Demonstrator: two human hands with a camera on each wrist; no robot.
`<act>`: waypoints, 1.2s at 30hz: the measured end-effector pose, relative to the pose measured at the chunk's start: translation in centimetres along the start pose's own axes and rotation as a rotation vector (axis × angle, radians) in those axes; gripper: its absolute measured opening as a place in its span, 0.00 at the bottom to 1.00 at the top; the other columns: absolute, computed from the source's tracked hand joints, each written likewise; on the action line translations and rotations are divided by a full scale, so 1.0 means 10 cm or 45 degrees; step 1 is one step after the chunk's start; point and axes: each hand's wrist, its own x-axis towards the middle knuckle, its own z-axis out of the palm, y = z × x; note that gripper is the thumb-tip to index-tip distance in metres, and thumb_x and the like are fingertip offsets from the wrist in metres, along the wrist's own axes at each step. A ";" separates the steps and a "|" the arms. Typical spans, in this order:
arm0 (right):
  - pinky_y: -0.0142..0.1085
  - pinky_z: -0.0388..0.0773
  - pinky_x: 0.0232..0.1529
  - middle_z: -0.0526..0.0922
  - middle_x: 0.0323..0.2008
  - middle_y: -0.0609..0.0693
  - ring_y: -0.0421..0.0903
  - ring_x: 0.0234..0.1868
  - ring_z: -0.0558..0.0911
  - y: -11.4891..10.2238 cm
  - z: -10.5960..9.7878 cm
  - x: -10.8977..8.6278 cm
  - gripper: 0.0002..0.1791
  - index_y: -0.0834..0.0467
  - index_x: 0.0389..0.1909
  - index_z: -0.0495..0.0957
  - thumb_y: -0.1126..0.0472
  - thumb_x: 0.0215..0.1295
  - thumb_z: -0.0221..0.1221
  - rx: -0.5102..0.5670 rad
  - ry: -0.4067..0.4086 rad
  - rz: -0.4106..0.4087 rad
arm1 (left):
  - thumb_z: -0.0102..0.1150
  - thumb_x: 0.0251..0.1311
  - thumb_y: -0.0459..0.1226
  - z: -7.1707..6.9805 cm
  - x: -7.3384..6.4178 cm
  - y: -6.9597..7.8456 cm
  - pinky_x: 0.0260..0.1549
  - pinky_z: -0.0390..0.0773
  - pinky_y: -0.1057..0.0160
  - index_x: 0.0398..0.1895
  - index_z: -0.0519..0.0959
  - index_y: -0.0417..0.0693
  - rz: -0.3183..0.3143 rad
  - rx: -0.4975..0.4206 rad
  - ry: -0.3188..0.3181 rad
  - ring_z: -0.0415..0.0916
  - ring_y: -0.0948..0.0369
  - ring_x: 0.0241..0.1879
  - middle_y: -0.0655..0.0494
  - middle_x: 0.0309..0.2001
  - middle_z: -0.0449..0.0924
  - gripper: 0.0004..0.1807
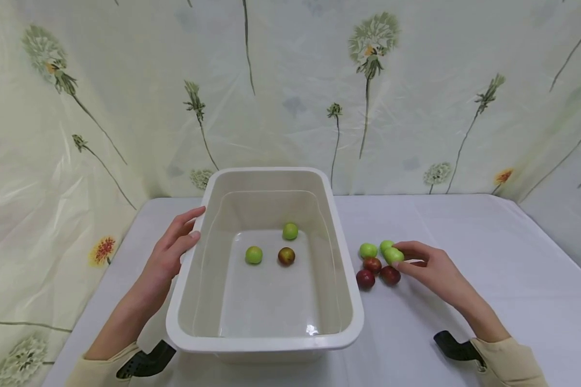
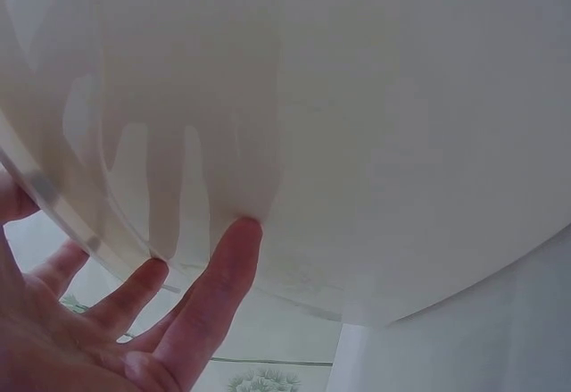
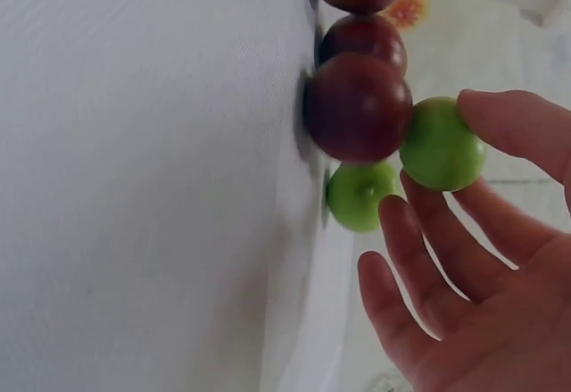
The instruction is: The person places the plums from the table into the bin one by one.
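Observation:
A white plastic tub stands mid-table and holds two green fruits and a red-brown one. My left hand rests with straight fingers against the tub's left outer wall, its thumb at the rim. To the right of the tub lies a cluster of small fruits. My right hand pinches a green fruit at the cluster's edge between thumb and a fingertip. Beside it are red fruits and green fruits.
A white cloth covers the table. A floral plastic curtain hangs behind and on both sides. Two more red fruits lie between the tub and my right hand. The table's near edge lies just below the tub.

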 end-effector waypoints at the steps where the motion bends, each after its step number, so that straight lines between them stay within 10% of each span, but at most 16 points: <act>1: 0.38 0.78 0.46 0.78 0.57 0.59 0.55 0.52 0.79 -0.01 0.00 0.00 0.26 0.61 0.62 0.74 0.52 0.68 0.62 0.007 0.002 0.003 | 0.40 0.76 0.51 0.00 0.00 0.00 0.44 0.81 0.53 0.74 0.57 0.63 0.001 -0.003 -0.002 0.71 0.51 0.57 0.53 0.69 0.59 0.26; 19: 0.30 0.75 0.48 0.81 0.53 0.50 0.40 0.50 0.77 -0.37 0.08 -0.07 0.22 0.53 0.60 0.76 0.49 0.69 0.60 0.012 0.067 -0.086 | 0.41 0.76 0.50 -0.01 -0.02 0.13 0.43 0.80 0.52 0.74 0.57 0.60 -0.030 0.058 -0.029 0.73 0.50 0.57 0.50 0.70 0.60 0.27; 36: 0.46 0.77 0.45 0.79 0.54 0.52 0.54 0.52 0.78 -0.62 0.07 -0.12 0.24 0.51 0.63 0.73 0.48 0.69 0.60 0.014 0.030 -0.095 | 0.41 0.75 0.52 -0.05 -0.05 0.19 0.44 0.77 0.48 0.76 0.54 0.60 -0.074 0.089 -0.097 0.70 0.46 0.58 0.47 0.68 0.62 0.29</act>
